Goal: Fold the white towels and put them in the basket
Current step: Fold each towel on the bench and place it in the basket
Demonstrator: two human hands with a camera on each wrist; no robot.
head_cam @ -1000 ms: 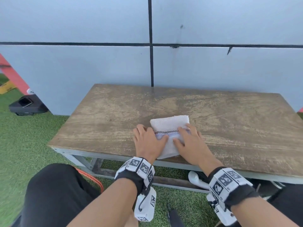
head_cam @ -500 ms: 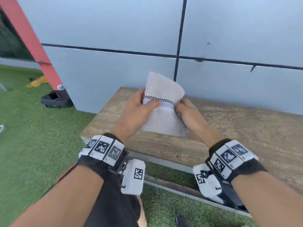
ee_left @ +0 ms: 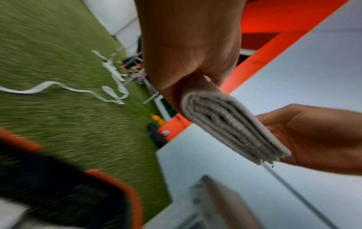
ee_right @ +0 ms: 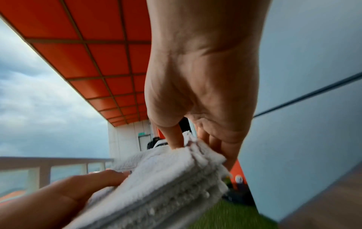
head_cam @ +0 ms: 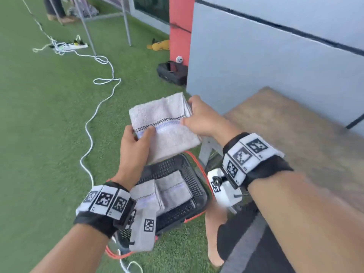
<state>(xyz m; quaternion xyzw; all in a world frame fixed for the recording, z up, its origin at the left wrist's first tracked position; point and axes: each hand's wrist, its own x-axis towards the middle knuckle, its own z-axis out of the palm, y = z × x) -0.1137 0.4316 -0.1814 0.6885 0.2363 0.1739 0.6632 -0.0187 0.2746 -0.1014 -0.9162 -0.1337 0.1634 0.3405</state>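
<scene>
A folded white towel (head_cam: 163, 123) with a checked stripe hangs in the air above the black mesh basket (head_cam: 194, 186) on the grass. My left hand (head_cam: 136, 142) pinches its near left edge, thumb on top. My right hand (head_cam: 199, 117) pinches its right edge. The left wrist view shows the towel's stacked layers (ee_left: 233, 128) held in my left hand (ee_left: 188, 77), with the right hand (ee_left: 305, 136) at the far end. In the right wrist view my right hand (ee_right: 197, 134) grips the towel (ee_right: 166, 182). Two folded towels (head_cam: 167, 192) lie inside the basket.
The wooden table (head_cam: 307, 138) stands to the right against a grey wall (head_cam: 266, 66). A white cable (head_cam: 94, 115) snakes over the grass at left. A black case (head_cam: 172, 72) sits by a red post (head_cam: 181, 26). My bare foot (head_cam: 213, 233) is beside the basket.
Both hands lifted the folded towel off the table and carried it left, to above the basket. The head view swung left and down with it.
</scene>
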